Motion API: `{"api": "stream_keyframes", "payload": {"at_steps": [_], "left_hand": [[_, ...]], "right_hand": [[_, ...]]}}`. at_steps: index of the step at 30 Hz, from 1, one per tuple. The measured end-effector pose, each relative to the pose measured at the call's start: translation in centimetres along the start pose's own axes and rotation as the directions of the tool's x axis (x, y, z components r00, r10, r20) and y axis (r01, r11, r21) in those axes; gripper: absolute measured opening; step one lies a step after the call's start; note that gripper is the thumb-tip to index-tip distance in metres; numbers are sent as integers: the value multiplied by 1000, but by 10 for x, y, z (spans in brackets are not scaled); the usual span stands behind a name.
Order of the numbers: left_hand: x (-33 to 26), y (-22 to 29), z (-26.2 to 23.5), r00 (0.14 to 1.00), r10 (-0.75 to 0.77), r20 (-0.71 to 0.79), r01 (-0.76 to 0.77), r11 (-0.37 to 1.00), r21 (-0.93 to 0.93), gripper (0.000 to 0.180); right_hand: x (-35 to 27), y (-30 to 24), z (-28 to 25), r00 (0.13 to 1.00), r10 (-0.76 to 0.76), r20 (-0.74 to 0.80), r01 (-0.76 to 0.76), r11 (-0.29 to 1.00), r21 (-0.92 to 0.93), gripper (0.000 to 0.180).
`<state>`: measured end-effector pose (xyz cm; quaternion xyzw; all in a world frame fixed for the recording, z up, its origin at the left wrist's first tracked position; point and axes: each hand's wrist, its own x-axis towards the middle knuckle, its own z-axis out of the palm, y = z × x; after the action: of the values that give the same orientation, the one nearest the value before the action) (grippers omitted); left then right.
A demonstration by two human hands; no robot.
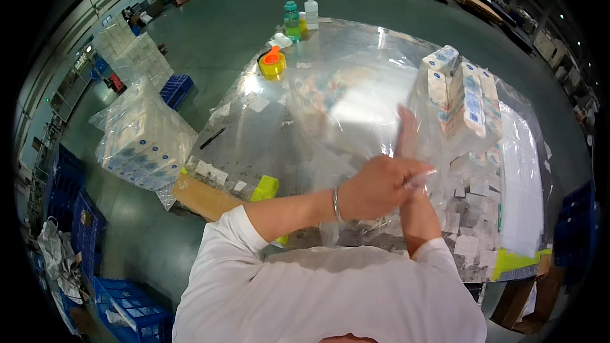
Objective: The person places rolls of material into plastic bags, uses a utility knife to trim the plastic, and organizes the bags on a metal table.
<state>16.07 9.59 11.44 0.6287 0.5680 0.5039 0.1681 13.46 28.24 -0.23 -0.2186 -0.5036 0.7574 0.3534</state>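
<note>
My left hand (380,185), with a silvery bracelet at its wrist, lies across my right wrist with its fingers curled closed. A pale glint shows at its fingertips; whatever they hold cannot be made out. Beyond it, my right hand (408,132) points away from me, edge-on and slightly blurred, fingers stretched out, partly hidden behind the left. A clear plastic bag (330,124) is spread on the table just left of my right hand. To the right stand white-and-blue paper packs (467,98), wrapped in clear film.
On the metal-topped table (248,136) are a yellow tape roll (272,71) with an orange piece, a black pen (212,138), bottles (291,22) and a stack of clear bags (521,184). A bagged bundle of packs (143,146) stands at left. Blue crates (130,308) flank the table.
</note>
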Motion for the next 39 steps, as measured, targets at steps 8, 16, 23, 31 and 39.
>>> {"api": "stream_keyframes", "payload": {"at_steps": [8,16,23,31,39], "left_hand": [[7,6,-7,992,126,25,-118,969,-219,36],[-12,-3,-15,991,132,10,-124,949,-292,40],[-12,-4,-31,974,176,145,-142,965,-218,40],[-77,-137,18,748,-590,305,565,806,175,20],[-97,-165,61,670,-573,471,163,733,660,55]], "right_hand": [[83,52,133,958,-137,253,282,624,-728,90],[76,74,157,513,-297,806,779,-233,-582,71],[138,48,123,617,-272,739,730,-153,-666,64],[-91,53,-125,946,-155,285,322,337,-885,42],[-321,-65,-398,189,-811,-553,-681,298,-669,26]]}}
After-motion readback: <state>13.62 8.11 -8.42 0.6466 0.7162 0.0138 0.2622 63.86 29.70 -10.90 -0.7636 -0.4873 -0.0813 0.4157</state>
